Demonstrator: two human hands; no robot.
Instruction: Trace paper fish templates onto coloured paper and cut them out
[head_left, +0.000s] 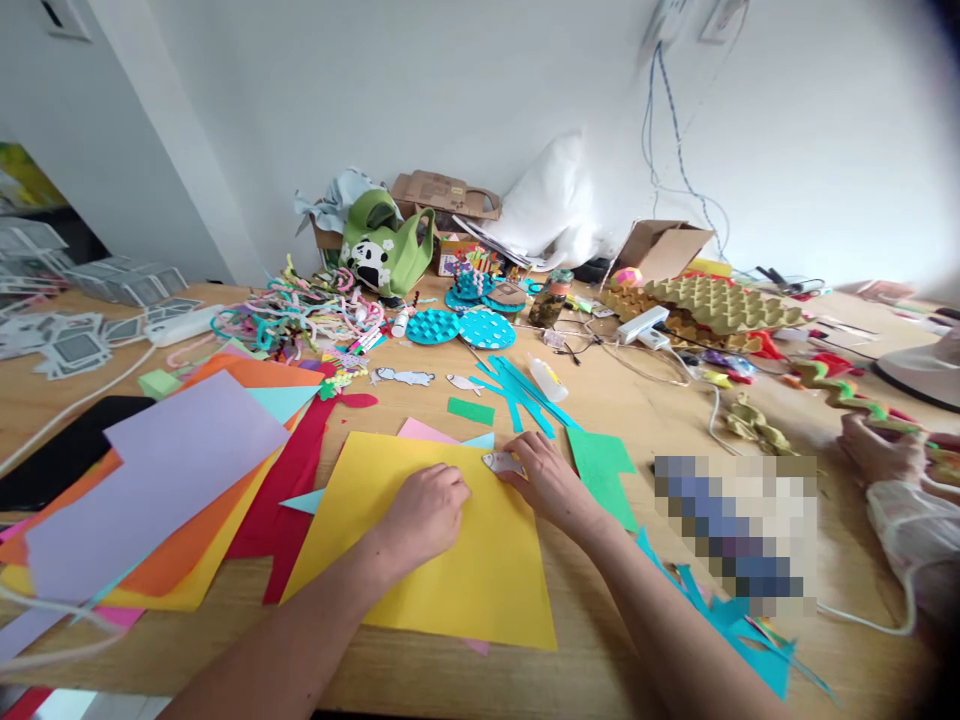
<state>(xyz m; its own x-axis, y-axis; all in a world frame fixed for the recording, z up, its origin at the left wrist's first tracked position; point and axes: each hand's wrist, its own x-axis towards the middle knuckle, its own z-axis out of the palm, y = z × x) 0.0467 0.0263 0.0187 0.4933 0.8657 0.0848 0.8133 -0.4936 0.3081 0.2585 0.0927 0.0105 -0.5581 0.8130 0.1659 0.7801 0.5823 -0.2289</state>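
Observation:
A large sheet of yellow paper (480,580) lies in front of me on the table, with pink and light blue paper edges showing beneath it. My right hand (544,480) rests at its upper right corner, thumb and fingers closed on a small white paper fish cutout (501,462) with a drawn outline. Over the middle of the yellow sheet is my left hand (426,512). Its fingers are curled together, and whatever is in them, if anything, is hidden. Farther off lie another fish cutout (464,383) and a longer outlined cutout (405,377).
Coloured sheets (172,480) are stacked at left beside red paper (289,490). Green paper (600,470), blue strips (521,390) and a glue bottle (547,380) lie ahead and right. Pipe cleaners (300,310) pile behind. At far right, another person's hand (885,450) holds an egg-carton piece (844,390).

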